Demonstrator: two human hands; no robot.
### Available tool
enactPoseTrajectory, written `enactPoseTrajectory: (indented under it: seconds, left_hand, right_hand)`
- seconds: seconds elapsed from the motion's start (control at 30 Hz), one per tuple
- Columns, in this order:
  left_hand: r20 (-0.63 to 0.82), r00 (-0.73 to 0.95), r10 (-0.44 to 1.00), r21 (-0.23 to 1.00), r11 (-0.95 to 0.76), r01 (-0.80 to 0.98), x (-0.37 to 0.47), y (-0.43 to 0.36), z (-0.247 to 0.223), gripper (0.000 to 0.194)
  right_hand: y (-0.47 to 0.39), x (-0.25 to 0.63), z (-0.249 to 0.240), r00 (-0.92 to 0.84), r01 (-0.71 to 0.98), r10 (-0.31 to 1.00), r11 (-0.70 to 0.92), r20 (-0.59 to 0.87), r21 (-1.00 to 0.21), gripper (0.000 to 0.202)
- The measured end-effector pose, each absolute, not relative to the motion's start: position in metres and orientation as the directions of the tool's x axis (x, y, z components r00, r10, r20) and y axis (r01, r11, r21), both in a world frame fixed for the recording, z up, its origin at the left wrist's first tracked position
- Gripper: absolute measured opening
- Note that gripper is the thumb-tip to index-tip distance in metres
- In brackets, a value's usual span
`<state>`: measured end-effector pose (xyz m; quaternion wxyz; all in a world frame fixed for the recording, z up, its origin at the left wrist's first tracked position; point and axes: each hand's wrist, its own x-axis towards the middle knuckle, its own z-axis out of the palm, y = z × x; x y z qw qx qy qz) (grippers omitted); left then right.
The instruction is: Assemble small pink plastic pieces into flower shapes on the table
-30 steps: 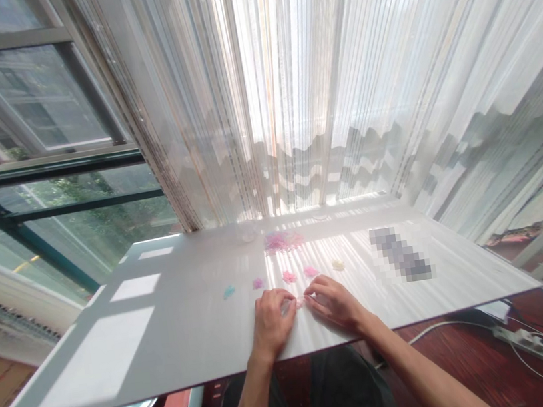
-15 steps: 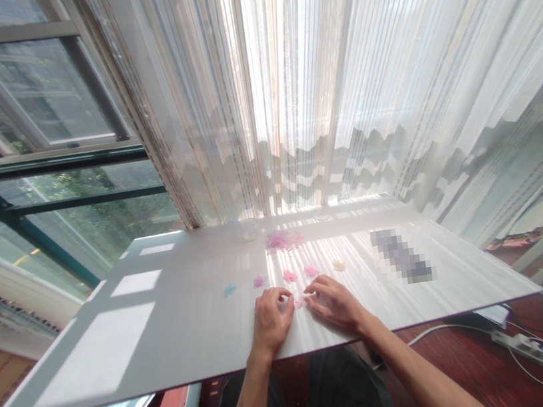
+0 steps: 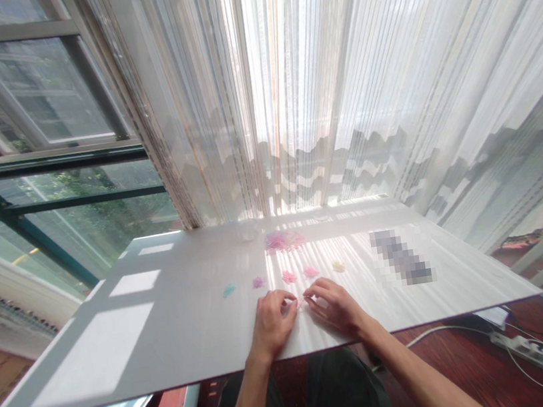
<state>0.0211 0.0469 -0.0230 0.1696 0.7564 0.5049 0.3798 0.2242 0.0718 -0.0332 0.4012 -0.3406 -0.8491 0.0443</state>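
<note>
My left hand (image 3: 276,320) and my right hand (image 3: 335,306) rest near the table's front edge, thumbs and forefingers curled into pinches that face each other. Small pale pink pieces (image 3: 301,302) show between the two sets of fingertips; they are too tiny to name. Just beyond lies a row of little piles: a blue pile (image 3: 228,290), a purple pile (image 3: 258,282), a coral-pink pile (image 3: 288,276), a pink pile (image 3: 311,271) and a yellow pile (image 3: 337,266). Behind them spreads a larger mixed pile (image 3: 284,241), mostly pink and purple.
On the white table (image 3: 193,329), a clear round container (image 3: 249,231) stands left of the big pile, and a flat clear disc (image 3: 323,218) lies near the back edge. A pixelated object (image 3: 401,257) is at right. Curtains (image 3: 286,93) hang behind; a power strip (image 3: 522,350) sits on the floor.
Both hands have shifted very slightly, and the left fingertips are a little closer to the right ones. The piles keep their places.
</note>
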Motion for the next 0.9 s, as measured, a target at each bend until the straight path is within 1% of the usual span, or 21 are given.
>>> enactPoseTrajectory:
  seconds: [0.27,0.43,0.57,0.7,0.8,0.9]
  left_hand:
    - [0.440,0.199,0.876,0.662,-0.466,0.587,0.0197,0.0463,-0.0218,0.013]
    - [0.428,0.184,0.885,0.690,-0.451,0.566,0.0188,0.0472,-0.0202,0.015]
    - [0.413,0.161,0.896,0.702,-0.426,0.570,0.0191,0.0478,-0.0221,0.016]
    - [0.407,0.132,0.904,0.704,-0.402,0.585,0.0194,0.0475,-0.0225,0.015]
    - [0.417,0.128,0.900,0.707,-0.410,0.577,0.0197,0.0475,-0.0211,0.014]
    - [0.419,0.137,0.898,0.713,-0.419,0.562,0.0201,0.0477,-0.0196,0.014]
  right_hand:
    - [0.0723,0.2230,-0.0330,-0.438,0.503,0.588,0.787,0.680,-0.356,0.011]
    - [0.0752,0.2225,-0.0283,-0.422,0.486,0.610,0.777,0.670,-0.401,0.010]
    - [0.0766,0.2198,-0.0245,-0.432,0.473,0.631,0.767,0.644,-0.434,0.009]
    - [0.0751,0.2169,-0.0276,-0.407,0.461,0.646,0.755,0.645,-0.466,0.009]
    - [0.0726,0.2159,-0.0291,-0.418,0.475,0.647,0.754,0.638,-0.453,0.008]
    - [0.0705,0.2149,-0.0283,-0.445,0.505,0.625,0.766,0.641,-0.397,0.008]
